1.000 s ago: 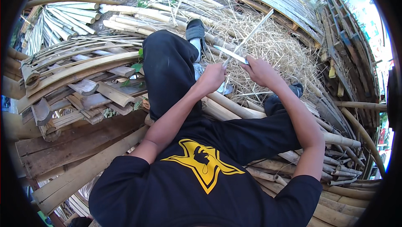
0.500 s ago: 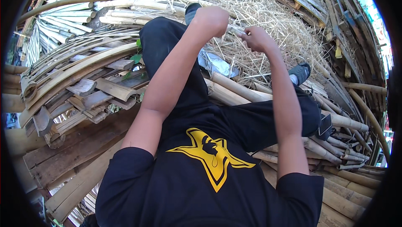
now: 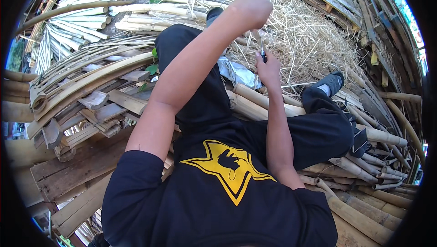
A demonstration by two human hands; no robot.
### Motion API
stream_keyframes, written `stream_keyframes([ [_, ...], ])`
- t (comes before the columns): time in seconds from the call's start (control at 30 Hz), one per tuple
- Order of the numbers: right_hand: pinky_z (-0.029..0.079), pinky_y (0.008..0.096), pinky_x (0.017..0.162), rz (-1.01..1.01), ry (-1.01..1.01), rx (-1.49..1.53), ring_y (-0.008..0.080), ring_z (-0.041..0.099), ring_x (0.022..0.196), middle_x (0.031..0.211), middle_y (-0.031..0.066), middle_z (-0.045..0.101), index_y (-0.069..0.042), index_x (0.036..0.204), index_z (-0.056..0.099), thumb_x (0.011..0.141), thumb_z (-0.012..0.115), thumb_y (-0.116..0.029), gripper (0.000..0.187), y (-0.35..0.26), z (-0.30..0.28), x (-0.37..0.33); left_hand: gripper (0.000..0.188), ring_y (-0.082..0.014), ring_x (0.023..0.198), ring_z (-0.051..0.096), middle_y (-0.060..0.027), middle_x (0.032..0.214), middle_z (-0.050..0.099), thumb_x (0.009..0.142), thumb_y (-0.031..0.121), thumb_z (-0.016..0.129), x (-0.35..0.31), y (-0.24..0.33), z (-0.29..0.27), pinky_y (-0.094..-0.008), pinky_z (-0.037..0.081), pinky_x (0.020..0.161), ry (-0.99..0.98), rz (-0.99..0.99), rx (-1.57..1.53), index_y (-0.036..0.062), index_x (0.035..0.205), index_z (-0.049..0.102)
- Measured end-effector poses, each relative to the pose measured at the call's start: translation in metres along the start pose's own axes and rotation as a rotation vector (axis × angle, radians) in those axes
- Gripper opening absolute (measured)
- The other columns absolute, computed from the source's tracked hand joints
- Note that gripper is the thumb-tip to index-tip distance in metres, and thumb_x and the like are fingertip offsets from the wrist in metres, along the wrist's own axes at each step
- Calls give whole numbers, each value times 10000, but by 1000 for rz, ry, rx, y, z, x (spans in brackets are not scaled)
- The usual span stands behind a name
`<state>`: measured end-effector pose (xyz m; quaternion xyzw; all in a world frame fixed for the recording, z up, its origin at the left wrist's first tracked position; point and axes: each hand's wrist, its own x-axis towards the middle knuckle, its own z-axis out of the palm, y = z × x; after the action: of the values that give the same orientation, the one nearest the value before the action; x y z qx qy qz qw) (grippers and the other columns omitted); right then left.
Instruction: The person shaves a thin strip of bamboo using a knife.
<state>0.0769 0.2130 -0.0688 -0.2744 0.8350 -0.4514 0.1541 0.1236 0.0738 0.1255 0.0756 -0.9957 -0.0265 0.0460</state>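
Observation:
My right hand (image 3: 269, 70) is closed around the dark handle of a knife (image 3: 261, 42). The knife's light blade points up and away from me, toward my left fist. My left hand (image 3: 252, 12) is clenched just beyond the blade, with its back turned to me. Whatever its fingers hold is mostly hidden; only a pale bit shows below the fist, and I cannot tell whether it belongs to the blade. Both hands are held over a heap of pale straw-like shavings (image 3: 309, 42), past my bent legs.
Split bamboo pieces (image 3: 125, 99) are stacked at my left, and bamboo poles (image 3: 248, 94) run beneath my legs. A crumpled silvery sheet (image 3: 241, 73) lies between my legs. Wooden pallets (image 3: 389, 24) stand at the far right. A dark flat device (image 3: 359, 142) hangs beside my right knee.
My left fist has moved up and to the right. My right hand has dropped lower and turned, so the knife now points upward rather than sideways.

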Motion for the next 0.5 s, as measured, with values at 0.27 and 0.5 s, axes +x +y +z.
stream_keyframes([
  [0.27, 407, 309, 440, 4, -32, 273, 153, 523, 449, 575, 73, 545, 14, 904, 577, 920, 529, -223, 242, -25, 8, -17, 154, -147, 566, 654, -85, 597, 622, 730, 110, 732, -11, -31, -2, -239, 476, 518, 408, 73, -499, 11, 828, 665],
  [0.5, 423, 344, 494, -12, 88, 41, 200, 553, 485, 597, 114, 572, 32, 803, 578, 887, 581, -225, 271, -6, 14, -16, 233, -161, 530, 605, -92, 612, 630, 720, 228, 771, -3, -39, 66, -273, 460, 514, 630, -32, -937, 23, 798, 692],
])
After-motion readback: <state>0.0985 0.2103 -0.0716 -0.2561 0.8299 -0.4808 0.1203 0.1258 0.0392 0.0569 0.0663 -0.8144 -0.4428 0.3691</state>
